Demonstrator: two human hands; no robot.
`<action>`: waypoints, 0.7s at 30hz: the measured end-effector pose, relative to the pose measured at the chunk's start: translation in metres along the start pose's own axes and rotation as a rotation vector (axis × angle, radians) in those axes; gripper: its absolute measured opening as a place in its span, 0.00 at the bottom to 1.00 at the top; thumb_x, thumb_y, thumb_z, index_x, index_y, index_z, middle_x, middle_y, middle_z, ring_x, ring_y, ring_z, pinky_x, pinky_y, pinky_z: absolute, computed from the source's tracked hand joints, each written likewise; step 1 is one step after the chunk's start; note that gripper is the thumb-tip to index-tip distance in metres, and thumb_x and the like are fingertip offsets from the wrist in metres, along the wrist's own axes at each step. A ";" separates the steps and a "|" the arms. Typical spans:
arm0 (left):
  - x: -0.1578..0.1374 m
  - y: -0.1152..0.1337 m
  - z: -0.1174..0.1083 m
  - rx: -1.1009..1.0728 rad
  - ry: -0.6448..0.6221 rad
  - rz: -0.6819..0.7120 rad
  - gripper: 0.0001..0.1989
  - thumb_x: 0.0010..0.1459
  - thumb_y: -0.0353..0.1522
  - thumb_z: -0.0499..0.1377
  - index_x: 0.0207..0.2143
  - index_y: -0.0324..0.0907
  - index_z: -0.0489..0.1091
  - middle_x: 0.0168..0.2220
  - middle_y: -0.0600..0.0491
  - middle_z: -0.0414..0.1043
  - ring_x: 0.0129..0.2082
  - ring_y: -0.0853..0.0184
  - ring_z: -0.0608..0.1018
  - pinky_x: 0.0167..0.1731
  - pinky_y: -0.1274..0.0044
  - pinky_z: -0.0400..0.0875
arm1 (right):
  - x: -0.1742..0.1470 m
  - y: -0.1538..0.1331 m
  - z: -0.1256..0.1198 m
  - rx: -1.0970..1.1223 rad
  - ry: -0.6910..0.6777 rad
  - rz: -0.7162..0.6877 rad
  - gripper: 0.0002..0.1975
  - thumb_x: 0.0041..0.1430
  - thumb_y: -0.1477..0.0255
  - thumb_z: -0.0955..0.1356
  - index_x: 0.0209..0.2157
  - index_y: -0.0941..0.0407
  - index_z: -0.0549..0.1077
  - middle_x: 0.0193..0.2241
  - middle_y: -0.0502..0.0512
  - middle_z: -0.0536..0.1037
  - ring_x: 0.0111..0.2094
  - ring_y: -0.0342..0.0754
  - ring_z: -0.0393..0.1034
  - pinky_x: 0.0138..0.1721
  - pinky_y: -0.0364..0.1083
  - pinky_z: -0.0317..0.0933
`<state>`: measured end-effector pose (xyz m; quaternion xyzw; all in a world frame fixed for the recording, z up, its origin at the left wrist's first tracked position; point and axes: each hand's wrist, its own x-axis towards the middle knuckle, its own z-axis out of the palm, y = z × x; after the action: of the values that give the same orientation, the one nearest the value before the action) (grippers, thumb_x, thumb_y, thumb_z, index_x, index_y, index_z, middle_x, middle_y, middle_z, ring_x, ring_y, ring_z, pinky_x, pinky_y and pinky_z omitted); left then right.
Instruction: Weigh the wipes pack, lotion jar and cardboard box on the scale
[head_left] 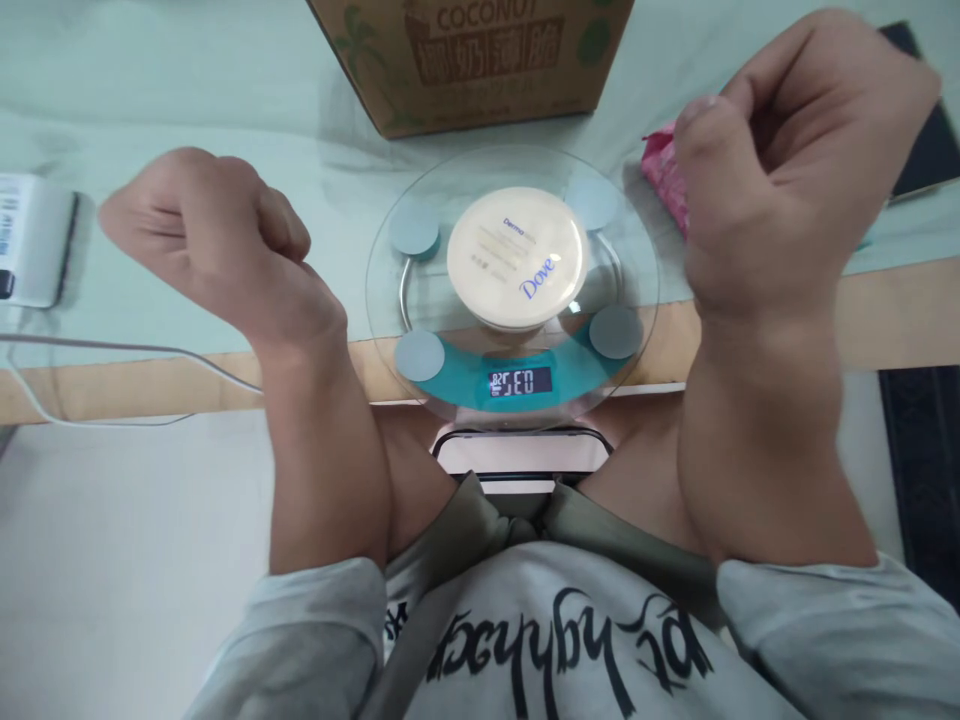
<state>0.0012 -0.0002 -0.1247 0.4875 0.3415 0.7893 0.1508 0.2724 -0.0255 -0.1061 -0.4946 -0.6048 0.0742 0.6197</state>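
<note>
A round glass scale (382, 300) with a teal band and a lit digital display (520, 382) lies at the table's near edge. On its middle rests an oval cream-coloured Dove container (517, 257) with its lid on. Neither hand touches the scale or the container. My left hand (217, 245), curled into a fist, is raised to the left of the scale. On the right, my right hand (795, 160) is also held up in a fist, partly hiding a pink packet (663, 175) behind it. I see nothing in either fist.
A brown cardboard box (487, 70) stands behind the scale. At the left lie a white device (34, 240) and a white cable (142, 347). A dark flat object (930, 150) is at the far right. A phone-like object (523, 455) rests between my thighs.
</note>
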 end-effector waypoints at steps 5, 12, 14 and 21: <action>-0.002 -0.001 0.005 0.009 0.025 -0.032 0.24 0.55 0.32 0.58 0.28 0.45 0.38 0.23 0.58 0.33 0.20 0.79 0.41 0.27 0.74 0.34 | 0.000 0.001 0.001 -0.009 -0.046 0.000 0.17 0.57 0.62 0.66 0.25 0.54 0.55 0.22 0.51 0.57 0.24 0.39 0.52 0.30 0.46 0.45; 0.005 -0.015 -0.004 -0.057 -0.165 0.037 0.28 0.60 0.33 0.64 0.22 0.44 0.44 0.19 0.59 0.37 0.17 0.79 0.42 0.21 0.75 0.35 | -0.002 0.002 -0.001 0.048 -0.088 -0.004 0.20 0.63 0.58 0.70 0.24 0.55 0.65 0.21 0.52 0.64 0.24 0.41 0.58 0.31 0.47 0.49; 0.003 -0.012 -0.003 -0.045 -0.380 0.059 0.26 0.64 0.45 0.70 0.24 0.42 0.61 0.19 0.57 0.54 0.18 0.75 0.58 0.20 0.76 0.48 | -0.004 0.002 -0.001 0.070 -0.112 -0.002 0.20 0.67 0.57 0.71 0.26 0.56 0.69 0.22 0.53 0.68 0.25 0.42 0.62 0.32 0.48 0.53; -0.013 0.020 -0.001 0.281 -1.238 0.028 0.53 0.54 0.63 0.74 0.76 0.66 0.60 0.75 0.49 0.67 0.76 0.46 0.71 0.68 0.55 0.78 | -0.006 0.002 0.000 0.107 -0.094 0.041 0.08 0.59 0.67 0.69 0.32 0.57 0.72 0.26 0.52 0.72 0.25 0.41 0.64 0.28 0.45 0.52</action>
<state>0.0083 -0.0221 -0.1197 0.8732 0.2851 0.3107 0.2444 0.2718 -0.0281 -0.1117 -0.4689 -0.6181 0.1425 0.6146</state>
